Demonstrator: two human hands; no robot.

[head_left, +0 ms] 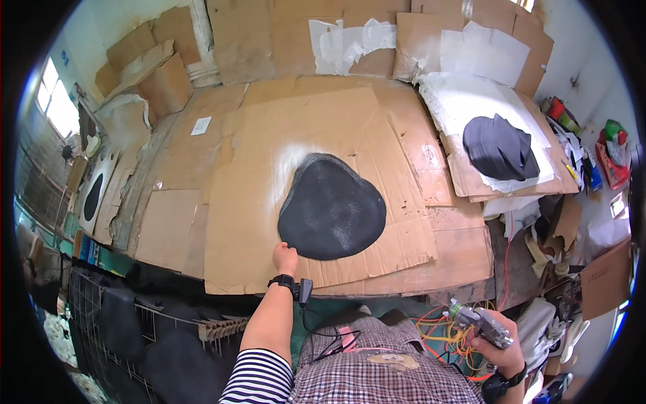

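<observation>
A dark, rounded three-lobed sheet [333, 209] lies flat on the cardboard-covered table [256, 135] in front of me. Its surface is dusty grey in places, and a paler rim shows along the upper left. At the sheet's lower left edge, my left hand [285, 258] is closed, with its fingers pinched on the border. My right hand [499, 342] grips a metal spray gun [486, 326] low on the right, away from the table. The gun's nozzle end, greenish, points up and left.
A stack of similar dark sheets [499, 149] rests on a white-covered board at the right. Yellow and orange hoses [444, 333] hang below the table's front edge. On the lower left stands a wire rack [128, 323] with dark pieces. Cardboard panels [269, 40] line the back.
</observation>
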